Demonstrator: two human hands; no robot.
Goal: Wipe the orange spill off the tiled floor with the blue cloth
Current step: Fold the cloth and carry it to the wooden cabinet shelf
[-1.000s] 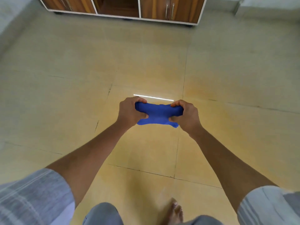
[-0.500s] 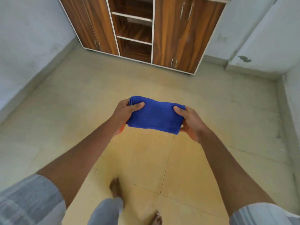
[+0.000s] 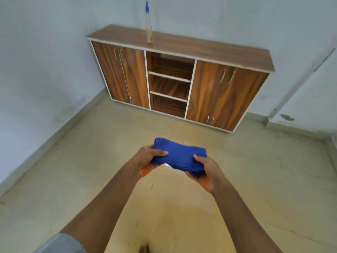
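Above a tiled floor (image 3: 264,179) in a bare room, a person holds a folded blue cloth (image 3: 179,155) out in front at arm's length, clear of the ground, the only view being from the head camera. The left hand (image 3: 147,159) grips the cloth's left end, thumb pressed across the top and fingers curled beneath; the right hand (image 3: 204,170) pinches the right end the same way, thumb on top, fingers tucked under the stacked layers. The cloth looks soft and napped, folded into a thick rectangular pad with its layered edges showing at the far left corner. Below the arms spreads a broad orange-yellow stain (image 3: 173,216), glossy and soft-edged against the paler matte tiles. The wiping appears not to have begun on this patch: the step in hand looks like readying the pad. The next move likely calls for lowering the cloth flat onto the stain and pressing it across. Against the far wall stands a wood-grain cabinet (image 3: 218,95) with white edging, metal handles and open middle shelves; a slim clear bottle (image 3: 149,31) with a blue cap stands on top.
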